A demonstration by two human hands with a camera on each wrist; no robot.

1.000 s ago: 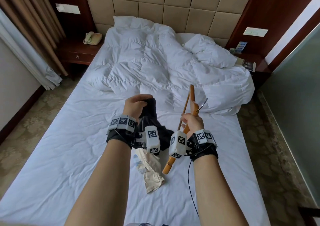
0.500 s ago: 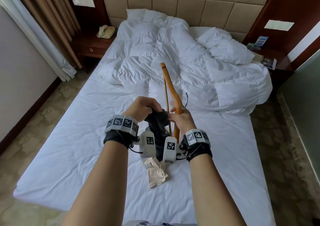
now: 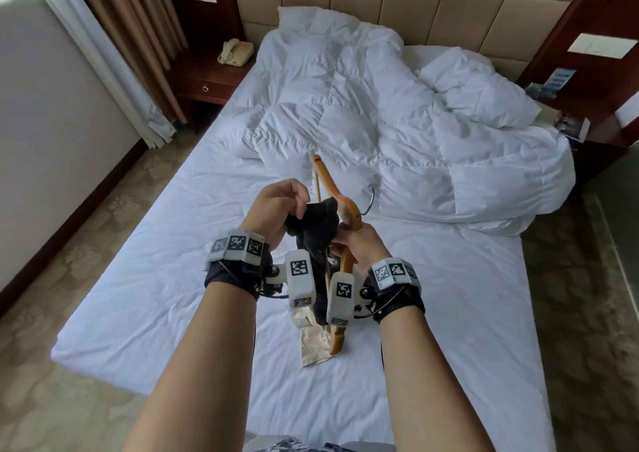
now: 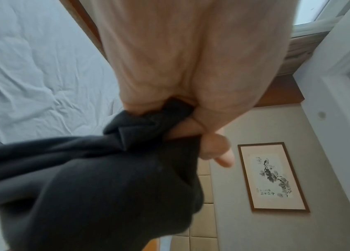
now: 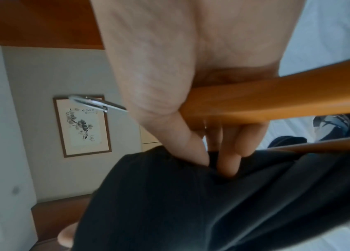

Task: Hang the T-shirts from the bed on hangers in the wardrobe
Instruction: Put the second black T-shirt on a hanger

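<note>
Over the bed I hold a black T-shirt and a wooden hanger with a metal hook. My left hand grips a bunched edge of the black T-shirt. My right hand wraps the hanger's upper bar, and its thumb and fingertips touch the black T-shirt. One end of the hanger pokes up past the cloth. A cream T-shirt lies crumpled on the white sheet below my wrists.
A rumpled white duvet covers the head half of the bed. A bedside table with a telephone stands at the far left, beside brown curtains. Another bedside table is at the far right.
My right hand has brought the hanger leftward against the black T-shirt, and its fingers now touch the cloth. The left hand has raised the shirt's edge.
</note>
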